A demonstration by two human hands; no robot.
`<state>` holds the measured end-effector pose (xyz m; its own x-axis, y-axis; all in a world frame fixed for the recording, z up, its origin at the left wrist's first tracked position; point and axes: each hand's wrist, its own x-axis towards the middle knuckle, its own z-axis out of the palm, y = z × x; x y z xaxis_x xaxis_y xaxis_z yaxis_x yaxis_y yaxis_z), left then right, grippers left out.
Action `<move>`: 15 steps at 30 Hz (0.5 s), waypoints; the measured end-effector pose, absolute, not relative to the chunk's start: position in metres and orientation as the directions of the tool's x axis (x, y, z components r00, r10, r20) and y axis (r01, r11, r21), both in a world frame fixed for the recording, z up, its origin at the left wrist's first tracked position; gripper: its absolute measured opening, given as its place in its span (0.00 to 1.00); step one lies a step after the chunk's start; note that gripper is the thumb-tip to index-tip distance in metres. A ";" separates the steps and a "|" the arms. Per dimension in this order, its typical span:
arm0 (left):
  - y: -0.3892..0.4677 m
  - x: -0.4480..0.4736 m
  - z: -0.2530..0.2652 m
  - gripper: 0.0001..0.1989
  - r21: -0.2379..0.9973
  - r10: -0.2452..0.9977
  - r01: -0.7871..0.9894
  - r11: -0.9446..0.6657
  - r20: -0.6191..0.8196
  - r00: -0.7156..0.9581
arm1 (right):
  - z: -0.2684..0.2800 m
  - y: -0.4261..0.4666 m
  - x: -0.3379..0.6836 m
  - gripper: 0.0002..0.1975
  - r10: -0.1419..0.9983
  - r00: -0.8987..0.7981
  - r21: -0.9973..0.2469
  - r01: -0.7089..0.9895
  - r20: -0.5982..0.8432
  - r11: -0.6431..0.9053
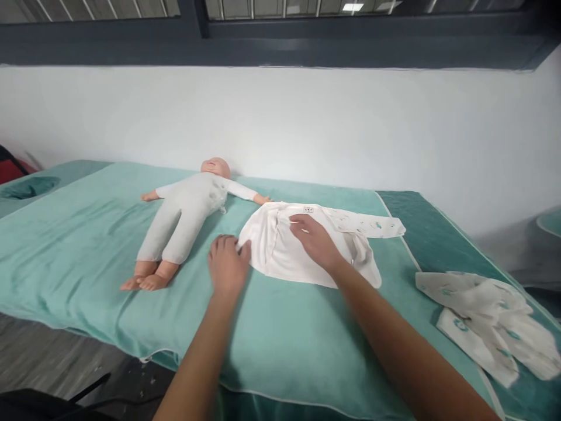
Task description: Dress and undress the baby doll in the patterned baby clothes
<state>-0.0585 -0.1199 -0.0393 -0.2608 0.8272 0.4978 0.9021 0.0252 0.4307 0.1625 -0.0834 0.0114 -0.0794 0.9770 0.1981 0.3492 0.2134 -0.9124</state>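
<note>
White in colour, the small garment (291,257) is lying spread on the green sheet (280,333), to the right of the doll (190,202). From afar, I am holding my right hand (314,238) over it, with fingers loosely extended. My left hand (227,264) is bending its fingers at the left edge; whether it is pinching there, I cannot tell.

Illegibly small label (308,209) on the white garment (283,254), red item (9,171) cut off by left edge.
</note>
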 end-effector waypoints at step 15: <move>-0.143 -0.035 -0.032 0.09 0.274 0.569 0.920 -0.282 0.819 -0.070 | -0.033 -0.046 0.106 0.21 0.994 0.091 -0.997 0.056 0.066 0.062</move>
<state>-0.0350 -0.1426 -0.0322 -0.0695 0.5690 0.8194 0.9195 -0.2820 0.2738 0.1063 -0.0462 -0.0326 0.0911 0.9936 0.0665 0.0559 0.0615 -0.9965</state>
